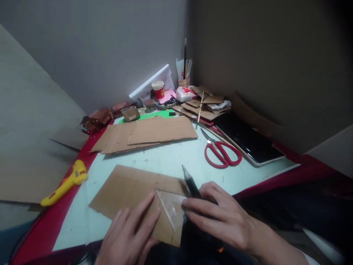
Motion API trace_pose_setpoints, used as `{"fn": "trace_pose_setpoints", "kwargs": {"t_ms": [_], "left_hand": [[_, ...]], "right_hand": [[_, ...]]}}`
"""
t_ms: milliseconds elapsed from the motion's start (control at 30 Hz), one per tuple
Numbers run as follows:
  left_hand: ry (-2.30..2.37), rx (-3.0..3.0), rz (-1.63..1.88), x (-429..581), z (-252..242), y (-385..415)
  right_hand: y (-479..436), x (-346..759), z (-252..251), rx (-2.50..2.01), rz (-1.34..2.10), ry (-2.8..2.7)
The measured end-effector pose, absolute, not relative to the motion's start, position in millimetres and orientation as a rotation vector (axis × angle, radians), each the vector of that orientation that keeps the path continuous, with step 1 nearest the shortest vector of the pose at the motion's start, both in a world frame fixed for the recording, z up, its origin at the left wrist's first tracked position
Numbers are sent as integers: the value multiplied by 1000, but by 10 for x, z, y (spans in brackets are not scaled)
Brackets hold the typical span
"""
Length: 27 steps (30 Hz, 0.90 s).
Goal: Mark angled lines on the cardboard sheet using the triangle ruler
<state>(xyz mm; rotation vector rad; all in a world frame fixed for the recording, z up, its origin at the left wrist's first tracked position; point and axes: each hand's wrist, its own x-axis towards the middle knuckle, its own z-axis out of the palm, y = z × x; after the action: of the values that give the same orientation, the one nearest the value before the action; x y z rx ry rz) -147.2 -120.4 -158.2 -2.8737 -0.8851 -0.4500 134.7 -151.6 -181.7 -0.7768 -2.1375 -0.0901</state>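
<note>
A piece of brown cardboard lies at the near edge of the table, its near corner sticking out past the edge. My left hand holds it, fingers stretched across the top and thumb low at the near side. On its right part rests a clear triangular set square. My right hand is closed around a black craft knife with a pointed metal tip aimed up and away. The same hand's fingertips touch the set square's right side. Part of the knife is hidden behind the fingers.
Red-handled scissors lie ahead of my right hand, beside a black tablet-like slab. Larger cardboard sheets lie farther back. A yellow glue gun sits at the left edge. A paper cup and cardboard scraps crowd the back.
</note>
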Motion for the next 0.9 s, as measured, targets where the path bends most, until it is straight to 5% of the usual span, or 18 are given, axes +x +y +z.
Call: {"fn": "trace_pose_setpoints", "kwargs": {"t_ms": [900], "left_hand": [[-964, -2878, -553, -1333, -1617, -1036]], "right_hand": [[-1512, 1250, -1707, -859, 4, -2235]]}}
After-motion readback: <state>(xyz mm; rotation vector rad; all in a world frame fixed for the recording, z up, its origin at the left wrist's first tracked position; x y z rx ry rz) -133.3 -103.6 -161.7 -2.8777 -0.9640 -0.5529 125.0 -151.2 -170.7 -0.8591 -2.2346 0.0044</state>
